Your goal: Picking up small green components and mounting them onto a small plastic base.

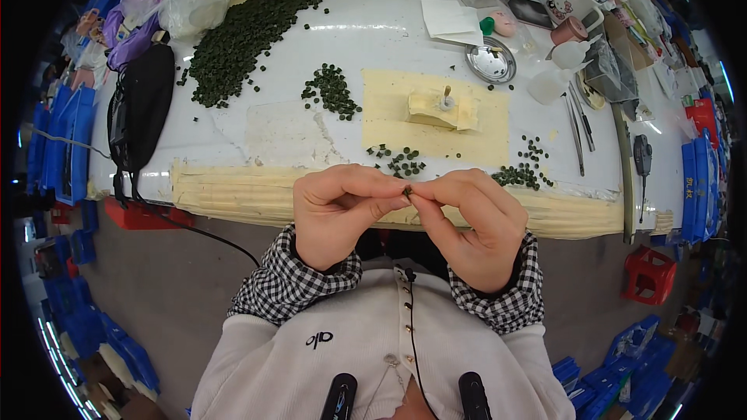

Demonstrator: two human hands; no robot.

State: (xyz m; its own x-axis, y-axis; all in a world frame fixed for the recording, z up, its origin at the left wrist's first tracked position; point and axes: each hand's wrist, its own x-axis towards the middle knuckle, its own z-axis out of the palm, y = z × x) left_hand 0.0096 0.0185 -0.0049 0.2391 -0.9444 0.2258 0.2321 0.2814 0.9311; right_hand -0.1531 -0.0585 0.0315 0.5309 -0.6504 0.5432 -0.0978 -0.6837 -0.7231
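Both hands meet just above the table's near edge, fingertips pinched together on one small dark green piece [407, 191]. My left hand [336, 210] grips it from the left between thumb and forefinger; my right hand [476, 222] pinches it from the other side. Most of the piece is covered by the fingertips. Just beyond them lies a loose group of similar dark green pieces [405, 163]. Another scatter of small pieces [531, 171] is right of my right hand. A taped block [443, 109] with a short upright peg stands on a yellow sheet [385, 105].
A large heap of dark green pieces [249, 39] covers the far left, with a smaller pile [332, 92] nearer. Tweezers [574, 132], a round metal dish [490, 61], a squeeze bottle [548, 84] and a mug [572, 0] stand right. A black pouch [146, 109] lies left.
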